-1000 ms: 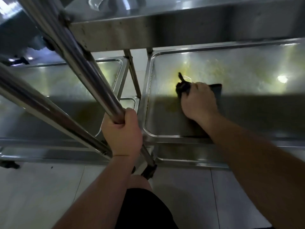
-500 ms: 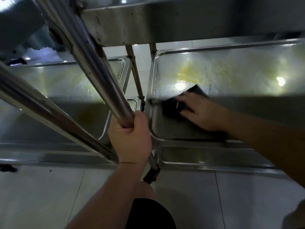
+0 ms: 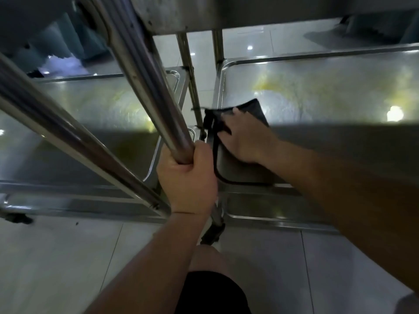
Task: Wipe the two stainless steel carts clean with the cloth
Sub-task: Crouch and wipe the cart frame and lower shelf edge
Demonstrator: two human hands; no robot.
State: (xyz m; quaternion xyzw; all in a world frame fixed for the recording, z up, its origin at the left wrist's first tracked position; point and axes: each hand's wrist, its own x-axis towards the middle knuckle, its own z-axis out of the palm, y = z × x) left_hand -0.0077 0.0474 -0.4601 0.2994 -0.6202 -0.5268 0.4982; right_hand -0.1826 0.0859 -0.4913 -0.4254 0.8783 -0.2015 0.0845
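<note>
Wiping: carts 2 point(image 3: 95, 109) | cloth 1 point(image 3: 256, 109) | hands 2 point(image 3: 244, 141)

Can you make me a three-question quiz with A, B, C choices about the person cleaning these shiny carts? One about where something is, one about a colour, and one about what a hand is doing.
1. Where is the cloth?
A. on the floor
B. at the left end of the right cart's shelf
C. hanging on the pole

2. What colour is the cloth?
A. black
B. white
C. red

3. What is the left hand doing?
A. hanging loose
B. pressing the floor
C. gripping a steel pole

Answers: 1 B, it lies by the shelf's left rim under the right hand. 2 A, it looks black against the steel. 3 C, the fingers wrap round the pole.
</note>
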